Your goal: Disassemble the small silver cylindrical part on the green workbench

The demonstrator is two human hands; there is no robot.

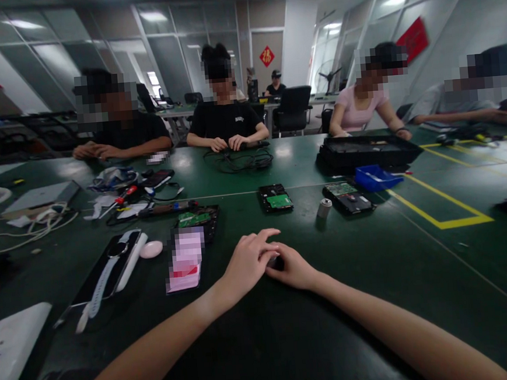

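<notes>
My left hand (249, 259) and my right hand (297, 267) meet above the green table (248, 342), fingertips together. Between the curled thumb and fingers of my right hand is a small dark object (277, 262), mostly hidden, so its kind does not show. Against the same spot, my left thumb and fingers are pinched, with one finger stretched out. To the left lies a phone (184, 260) with a lit, blurred screen. Farther out sits a hard drive (276, 198) with a green circuit board.
Another hard drive (349, 197), a metal cylinder (324, 208) and a blue tray (376, 178) are right of centre. A watch (117, 248), a pink disc (151, 249) and a white device (15, 349) lie left. Co-workers sit opposite, one handling black cables (242, 158).
</notes>
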